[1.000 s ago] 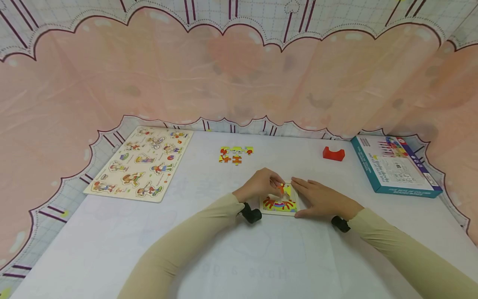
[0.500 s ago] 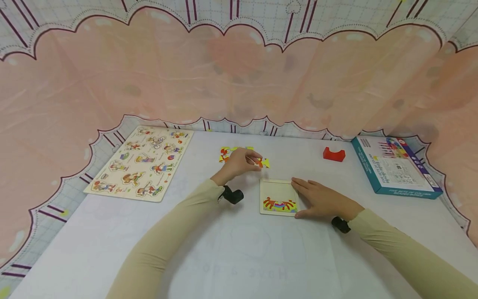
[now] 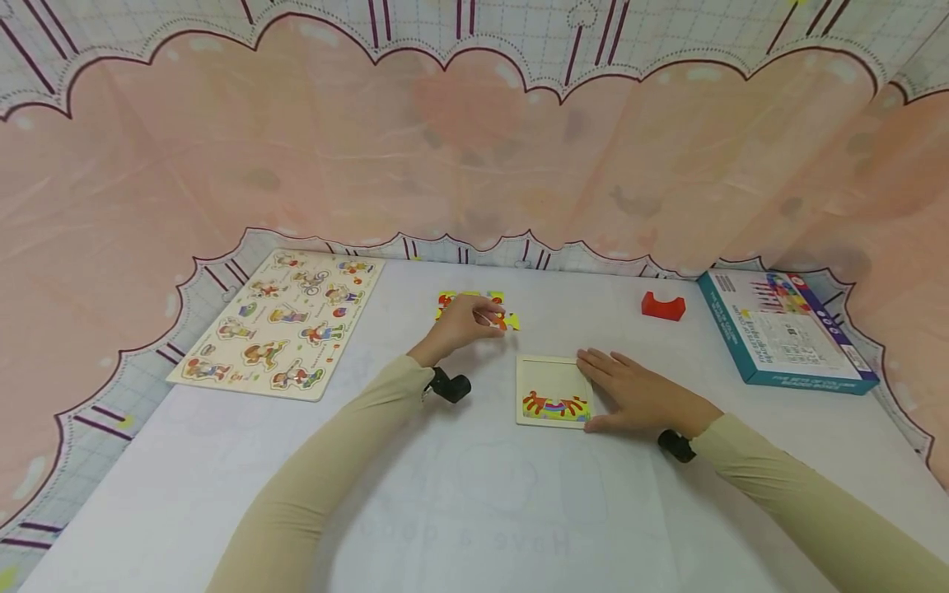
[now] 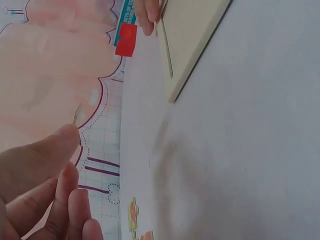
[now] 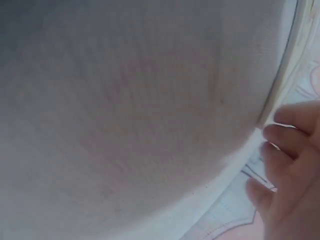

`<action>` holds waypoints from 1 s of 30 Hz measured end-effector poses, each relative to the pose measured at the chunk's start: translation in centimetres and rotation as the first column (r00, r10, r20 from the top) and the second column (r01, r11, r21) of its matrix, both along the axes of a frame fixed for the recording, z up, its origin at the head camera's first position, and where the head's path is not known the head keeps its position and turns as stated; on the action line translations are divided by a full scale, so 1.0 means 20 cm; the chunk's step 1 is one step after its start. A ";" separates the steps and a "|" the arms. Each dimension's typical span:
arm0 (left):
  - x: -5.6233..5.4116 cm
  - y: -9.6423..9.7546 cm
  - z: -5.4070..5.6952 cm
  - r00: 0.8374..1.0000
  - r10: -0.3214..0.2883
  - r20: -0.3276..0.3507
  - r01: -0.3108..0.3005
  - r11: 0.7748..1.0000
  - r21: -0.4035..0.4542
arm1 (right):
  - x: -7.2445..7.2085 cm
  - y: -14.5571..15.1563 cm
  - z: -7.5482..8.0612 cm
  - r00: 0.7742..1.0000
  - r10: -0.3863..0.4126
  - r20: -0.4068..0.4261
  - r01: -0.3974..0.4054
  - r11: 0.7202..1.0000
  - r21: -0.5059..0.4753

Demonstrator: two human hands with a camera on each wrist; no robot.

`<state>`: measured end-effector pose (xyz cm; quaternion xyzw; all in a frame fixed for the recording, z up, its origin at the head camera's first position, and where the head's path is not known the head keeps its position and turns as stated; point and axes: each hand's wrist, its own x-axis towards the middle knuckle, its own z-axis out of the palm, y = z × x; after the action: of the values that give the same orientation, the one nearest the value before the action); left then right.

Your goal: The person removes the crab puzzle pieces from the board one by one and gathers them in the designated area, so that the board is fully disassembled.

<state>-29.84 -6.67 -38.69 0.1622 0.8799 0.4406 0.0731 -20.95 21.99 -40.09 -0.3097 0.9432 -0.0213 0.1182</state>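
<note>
In the head view my left hand point(image 3: 461, 323) is raised over the table behind the puzzle tray, pinching a yellow and red jigsaw piece point(image 3: 511, 321) between thumb and fingers. The left wrist view catches that jigsaw piece point(image 4: 77, 114) edge-on at the thumb tip. Behind the hand lie loose puzzle pieces point(image 3: 446, 298), partly hidden by it. The square wooden puzzle tray point(image 3: 553, 371) has red, yellow and rainbow-coloured pieces point(image 3: 554, 406) fitted along its near side; bare wood shows above them. Along the tray's right edge rests my right hand point(image 3: 638, 395), fingers extended.
A large board with pictures of children point(image 3: 278, 325) lies at the left. Toward the back right stands a red notched block point(image 3: 663, 306), with a teal and white box point(image 3: 789, 329) beyond it. A patterned cloth point(image 3: 474, 148) hangs behind the white table point(image 3: 460, 486).
My left hand has lifted a piece out of the tray and moved back and left with it, toward the loose pieces. The right hand has stayed on the tray's edge.
</note>
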 end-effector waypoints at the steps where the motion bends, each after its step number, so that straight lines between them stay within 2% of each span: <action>1: 0.00 -0.01 0.00 1.000 0.001 0.003 -0.001 1.000 0.002 | 0.00 0.00 0.00 1.000 0.007 -0.003 -0.007 1.000 0.000; 10: -0.08 -0.07 0.01 0.999 0.042 -0.010 -0.042 0.999 -0.022 | 0.00 -0.02 0.02 0.999 0.051 -0.002 -0.051 0.998 0.039; 15: -0.14 -0.09 -0.02 0.999 0.022 -0.035 -0.025 0.997 -0.079 | 0.00 -0.02 0.02 0.998 0.067 0.005 -0.067 0.997 0.038; 21: -0.20 -0.08 -0.07 0.999 -0.010 -0.033 0.006 0.990 -0.141 | 0.01 -0.03 0.03 0.998 0.056 0.023 -0.057 0.998 0.018; 30: -0.25 -0.06 -0.10 1.000 -0.017 -0.010 0.014 0.974 -0.227 | 0.01 -0.02 0.00 0.998 0.064 0.018 -0.065 0.998 0.024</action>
<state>-34.91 -7.80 -40.60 0.1623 0.9235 0.3358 0.0892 -20.84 21.49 -40.00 -0.3383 0.9319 -0.0084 0.1307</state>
